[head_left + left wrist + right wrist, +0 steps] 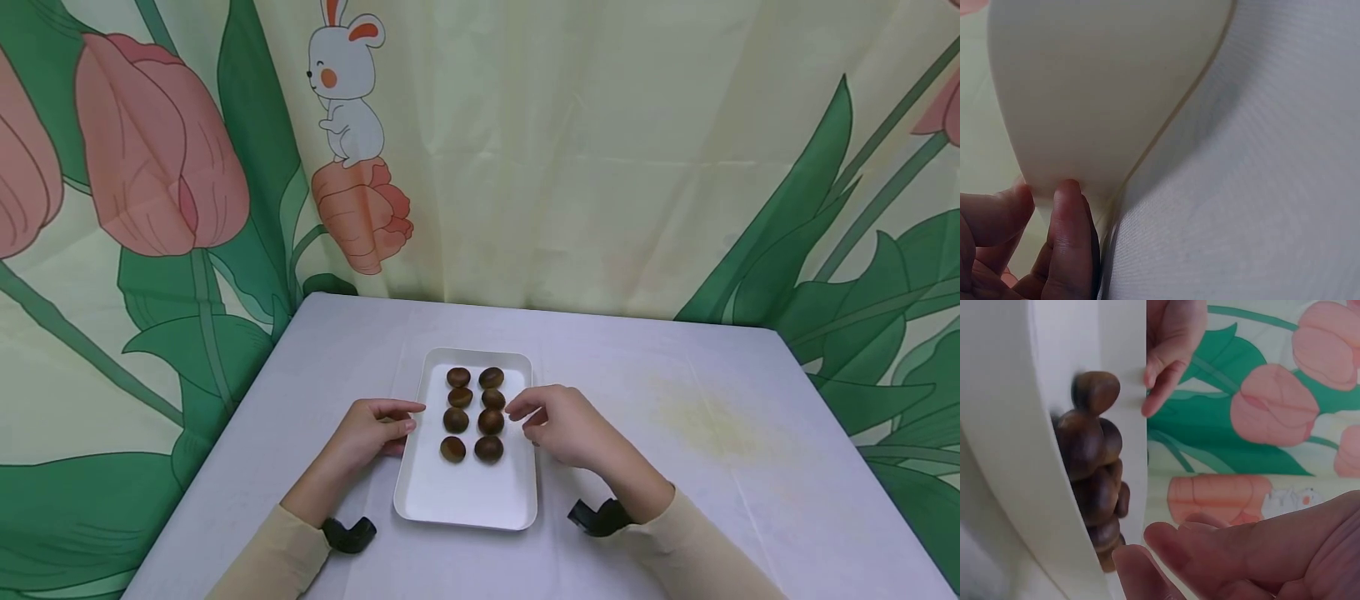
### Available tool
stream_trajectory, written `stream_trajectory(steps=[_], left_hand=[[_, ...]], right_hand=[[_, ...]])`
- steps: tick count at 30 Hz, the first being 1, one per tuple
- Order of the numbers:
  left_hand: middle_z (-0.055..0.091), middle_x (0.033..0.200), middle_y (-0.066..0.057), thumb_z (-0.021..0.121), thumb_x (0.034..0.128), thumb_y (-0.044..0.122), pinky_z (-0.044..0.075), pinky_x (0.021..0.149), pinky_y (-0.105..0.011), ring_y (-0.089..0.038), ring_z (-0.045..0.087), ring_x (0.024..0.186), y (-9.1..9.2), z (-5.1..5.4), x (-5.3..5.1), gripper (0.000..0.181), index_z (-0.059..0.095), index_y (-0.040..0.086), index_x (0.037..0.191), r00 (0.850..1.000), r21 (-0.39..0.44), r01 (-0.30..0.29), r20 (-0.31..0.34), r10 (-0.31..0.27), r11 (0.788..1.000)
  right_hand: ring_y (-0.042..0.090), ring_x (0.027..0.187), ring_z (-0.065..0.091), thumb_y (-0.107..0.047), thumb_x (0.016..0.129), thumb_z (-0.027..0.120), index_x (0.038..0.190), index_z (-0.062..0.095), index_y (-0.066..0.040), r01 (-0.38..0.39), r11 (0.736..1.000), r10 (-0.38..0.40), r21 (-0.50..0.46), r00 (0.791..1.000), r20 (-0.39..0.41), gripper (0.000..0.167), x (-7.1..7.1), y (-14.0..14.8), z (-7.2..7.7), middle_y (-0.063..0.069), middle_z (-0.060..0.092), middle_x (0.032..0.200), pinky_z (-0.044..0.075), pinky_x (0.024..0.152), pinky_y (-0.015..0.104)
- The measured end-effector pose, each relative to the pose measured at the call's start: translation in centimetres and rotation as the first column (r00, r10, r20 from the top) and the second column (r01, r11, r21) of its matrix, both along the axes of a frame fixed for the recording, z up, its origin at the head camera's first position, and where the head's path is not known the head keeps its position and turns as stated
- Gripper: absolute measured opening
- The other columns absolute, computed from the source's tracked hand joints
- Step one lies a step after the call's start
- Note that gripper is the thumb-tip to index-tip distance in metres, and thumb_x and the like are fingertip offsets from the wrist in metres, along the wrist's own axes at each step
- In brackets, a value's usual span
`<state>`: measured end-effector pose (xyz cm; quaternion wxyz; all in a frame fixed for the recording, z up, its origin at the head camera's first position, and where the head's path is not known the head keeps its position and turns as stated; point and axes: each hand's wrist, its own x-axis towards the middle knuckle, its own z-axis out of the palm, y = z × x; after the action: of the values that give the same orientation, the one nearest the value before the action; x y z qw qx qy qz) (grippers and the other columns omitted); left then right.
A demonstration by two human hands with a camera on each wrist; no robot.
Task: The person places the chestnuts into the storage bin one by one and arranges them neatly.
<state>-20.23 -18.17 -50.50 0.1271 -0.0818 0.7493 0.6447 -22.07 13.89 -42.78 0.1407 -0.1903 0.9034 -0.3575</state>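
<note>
Several brown chestnuts [491, 422] lie in two columns in a white rectangular tray [480, 500]. My left hand [380, 429] is at the tray's left side. In the left wrist view its fingertips [1067, 206] touch the outer wall, and one tip reaches the rim. Over the tray's right rim is my right hand [558, 425], thumb and forefinger apart, with nothing held between them. Its fingertips come close to the right column of chestnuts; in the right wrist view a gap shows between fingers [1166, 540] and thumb. The chestnuts [1094, 494] partly hide one another there.
A white cloth covers the table [352, 333], with a faint yellowish stain [708, 421] on the right. Behind it hangs a curtain [562, 167] printed with tulips, leaves and a rabbit. A black wrist mount [349, 535] sits at the left cuff, another [600, 517] at the right.
</note>
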Motion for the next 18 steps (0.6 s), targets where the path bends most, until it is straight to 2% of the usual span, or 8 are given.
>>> stream_trajectory(steps=[4, 11, 18], left_hand=[[0.074, 0.122, -0.02, 0.076, 0.0981, 0.003, 0.068, 0.074, -0.033, -0.018, 0.078, 0.088, 0.0, 0.0, 0.0, 0.032, 0.078, 0.004, 0.13, 1.0, 0.004, -0.003, 0.001, 0.003, 1.0], [0.075, 0.123, -0.02, 0.076, 0.0978, 0.003, 0.068, 0.074, -0.032, -0.017, 0.078, 0.088, 0.0, -0.1, -0.1, 0.031, 0.078, 0.004, 0.129, 1.0, -0.005, -0.009, 0.001, 0.009, 1.0], [0.076, 0.122, -0.02, 0.077, 0.0966, 0.002, 0.068, 0.073, -0.033, -0.018, 0.078, 0.088, 0.0, 0.0, -0.2, 0.031, 0.079, 0.005, 0.128, 1.0, -0.022, -0.016, -0.003, 0.016, 1.0]], right_hand=[[0.019, 0.098, 0.077, 0.007, 0.093, 0.067, 0.116, 0.08, -0.01, 0.028, 1.0, -0.028, -0.013, 1.0, -0.003, 0.032, -0.2, 1.3, 0.2, 0.006, 0.08, 0.114, 0.062, 0.071, 0.029], [0.018, 0.099, 0.076, 0.006, 0.092, 0.067, 0.123, 0.078, -0.009, 0.065, 0.998, -0.065, -0.011, 0.998, -0.028, 0.037, -0.8, 3.6, -0.1, 0.008, 0.081, 0.114, 0.063, 0.08, 0.032], [0.021, 0.103, 0.074, 0.003, 0.092, 0.069, 0.129, 0.076, -0.009, 0.134, 0.991, -0.133, 0.004, 0.991, -0.02, 0.039, -1.8, 5.6, -1.0, 0.008, 0.08, 0.115, 0.061, 0.078, 0.032]])
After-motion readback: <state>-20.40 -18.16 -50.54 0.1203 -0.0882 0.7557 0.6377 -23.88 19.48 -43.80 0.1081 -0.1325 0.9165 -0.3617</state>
